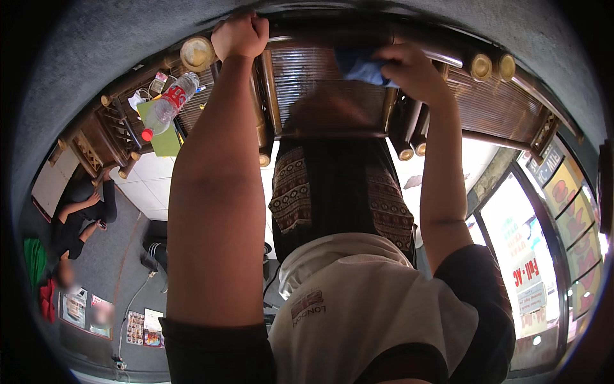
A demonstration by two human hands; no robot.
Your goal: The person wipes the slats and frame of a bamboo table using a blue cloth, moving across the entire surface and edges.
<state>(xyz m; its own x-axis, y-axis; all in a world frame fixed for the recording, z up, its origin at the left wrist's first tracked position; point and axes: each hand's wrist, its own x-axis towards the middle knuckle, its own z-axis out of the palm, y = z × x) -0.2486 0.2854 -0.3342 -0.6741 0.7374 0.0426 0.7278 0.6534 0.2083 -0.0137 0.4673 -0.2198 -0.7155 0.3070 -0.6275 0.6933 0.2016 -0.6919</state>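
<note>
My right hand point(407, 69) holds a blue cloth point(364, 69) against the slatted panel point(326, 103) of dark varnished bamboo furniture; the cloth and hand are slightly blurred. My left hand point(240, 36) is closed at the far bamboo rail point(331, 29), its curled fingers partly hidden. Beside my left forearm, a clear plastic bottle point(165, 109) with a red cap and red label lies on its side. Under it is a green folder or book point(165, 144).
White cables and a small box point(159, 82) lie beyond the bottle. Cut bamboo ends point(197, 54) jut out along the frame. A bamboo chair point(98, 139) and a seated person point(79, 211) are at left. Glass doors point(520, 254) with writing stand at right.
</note>
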